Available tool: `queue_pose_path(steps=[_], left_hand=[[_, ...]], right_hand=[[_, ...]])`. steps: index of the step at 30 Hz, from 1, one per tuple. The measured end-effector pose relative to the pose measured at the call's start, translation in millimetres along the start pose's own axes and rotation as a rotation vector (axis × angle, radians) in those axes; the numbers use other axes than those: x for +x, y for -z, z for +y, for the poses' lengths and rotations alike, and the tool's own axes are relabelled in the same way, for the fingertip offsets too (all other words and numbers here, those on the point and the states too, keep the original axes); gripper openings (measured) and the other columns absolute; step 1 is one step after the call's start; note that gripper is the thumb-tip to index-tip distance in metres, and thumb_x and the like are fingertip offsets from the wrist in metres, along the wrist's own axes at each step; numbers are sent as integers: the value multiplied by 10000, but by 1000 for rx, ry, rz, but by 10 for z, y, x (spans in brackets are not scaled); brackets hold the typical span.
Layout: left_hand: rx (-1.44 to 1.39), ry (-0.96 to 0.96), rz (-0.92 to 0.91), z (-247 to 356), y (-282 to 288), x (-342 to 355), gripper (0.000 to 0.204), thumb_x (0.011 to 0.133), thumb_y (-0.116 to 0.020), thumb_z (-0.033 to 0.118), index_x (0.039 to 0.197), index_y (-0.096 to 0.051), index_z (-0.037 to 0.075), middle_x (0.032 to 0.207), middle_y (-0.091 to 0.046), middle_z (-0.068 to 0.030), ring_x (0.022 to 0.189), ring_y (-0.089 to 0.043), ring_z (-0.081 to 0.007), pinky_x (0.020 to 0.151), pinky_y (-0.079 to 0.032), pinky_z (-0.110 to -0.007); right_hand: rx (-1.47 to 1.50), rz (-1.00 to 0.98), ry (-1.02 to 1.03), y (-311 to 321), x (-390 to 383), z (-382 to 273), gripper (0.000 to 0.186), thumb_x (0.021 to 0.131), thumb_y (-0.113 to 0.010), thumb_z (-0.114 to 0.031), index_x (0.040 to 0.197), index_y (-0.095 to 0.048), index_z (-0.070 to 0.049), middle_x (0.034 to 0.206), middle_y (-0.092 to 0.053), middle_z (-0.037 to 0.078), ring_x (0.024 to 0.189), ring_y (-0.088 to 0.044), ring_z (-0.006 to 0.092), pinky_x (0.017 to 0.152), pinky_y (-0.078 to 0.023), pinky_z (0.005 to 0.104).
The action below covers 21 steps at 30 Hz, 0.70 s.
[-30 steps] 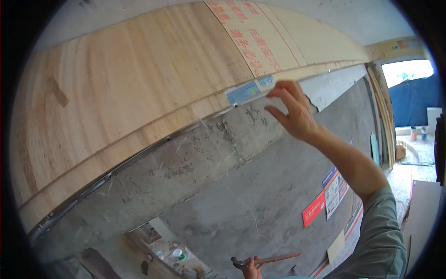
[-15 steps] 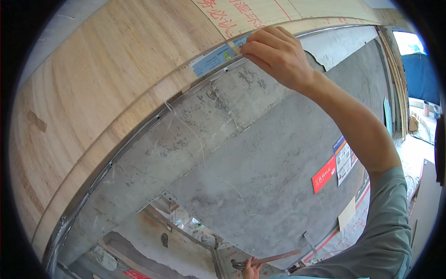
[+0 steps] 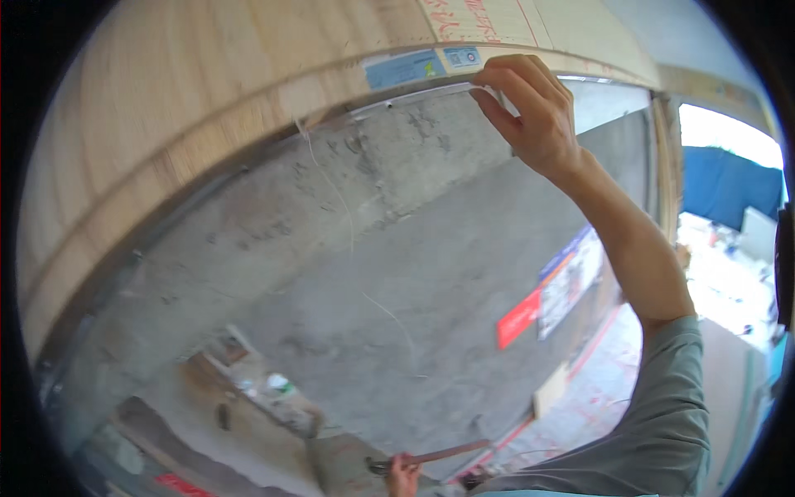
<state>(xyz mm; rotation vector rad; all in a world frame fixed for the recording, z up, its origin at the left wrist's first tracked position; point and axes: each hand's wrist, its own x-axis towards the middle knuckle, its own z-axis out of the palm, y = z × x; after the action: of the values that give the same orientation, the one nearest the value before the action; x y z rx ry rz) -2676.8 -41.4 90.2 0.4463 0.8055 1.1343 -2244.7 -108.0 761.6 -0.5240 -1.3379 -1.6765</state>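
Observation:
My right hand (image 3: 534, 112) is raised to the lower edge of a wooden strip (image 3: 281, 98) that borders a large plywood panel (image 3: 182, 58). Its thumb and fingertips come close together at a thin metal edge (image 3: 389, 103) under the strip; anything pinched there is too small to make out. Low in the view, my left hand (image 3: 403, 478) is closed round a hammer (image 3: 451, 452) near its head, the wooden handle pointing right. Blue and white labels (image 3: 406, 69) are stuck to the strip beside my right hand.
A thin white wire (image 3: 341, 195) dangles from the strip in front of the grey concrete wall (image 3: 397, 240). Red and white posters (image 3: 520, 318) hang on that wall. Upright boards (image 3: 665, 157) and a blue sheet (image 3: 720, 186) stand by a bright opening at right.
The view has swung, so the wall, posters and hammer appear farther left. My right hand appears slightly right along the strip, uncovering a second label. My left hand still holds the hammer.

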Motion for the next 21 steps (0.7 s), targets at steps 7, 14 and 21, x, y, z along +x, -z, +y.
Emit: queue_pose_path(steps=[7, 14, 21], left_hand=[[-104, -17, 63, -382, -245, 118, 226, 965, -578, 325, 1095, -572, 141, 1025, -631, -19, 990, -592, -189, 819, -487, -421], [-287, 209, 189, -1538, 168, 641, 412, 875, -702, 443, 1190, -560, 218, 1105, -669, 12, 1013, -632, -197, 831, -517, -471], [-336, 293, 88, -2222, 416, 1017, 428, 857, -734, 408, 1178, -561, 182, 1085, -682, -19, 996, -646, -218, 812, -549, -475]], right_hand=[[-2, -256, 47, -126, 81, -177, 403, 758, -765, -53, 1137, -628, -57, 1134, -625, 124, 1001, -618, 309, 826, -520, 374], [-75, -464, 160, -21, 198, -422, 679, 794, -717, -53, 1388, -398, 30, 1309, -503, 209, 1221, -488, 351, 1002, -418, 434], [-192, -530, -85, 360, -348, -617, 646, 802, -701, 12, 1369, -394, -26, 1282, -498, 172, 1181, -512, 292, 980, -423, 389]])
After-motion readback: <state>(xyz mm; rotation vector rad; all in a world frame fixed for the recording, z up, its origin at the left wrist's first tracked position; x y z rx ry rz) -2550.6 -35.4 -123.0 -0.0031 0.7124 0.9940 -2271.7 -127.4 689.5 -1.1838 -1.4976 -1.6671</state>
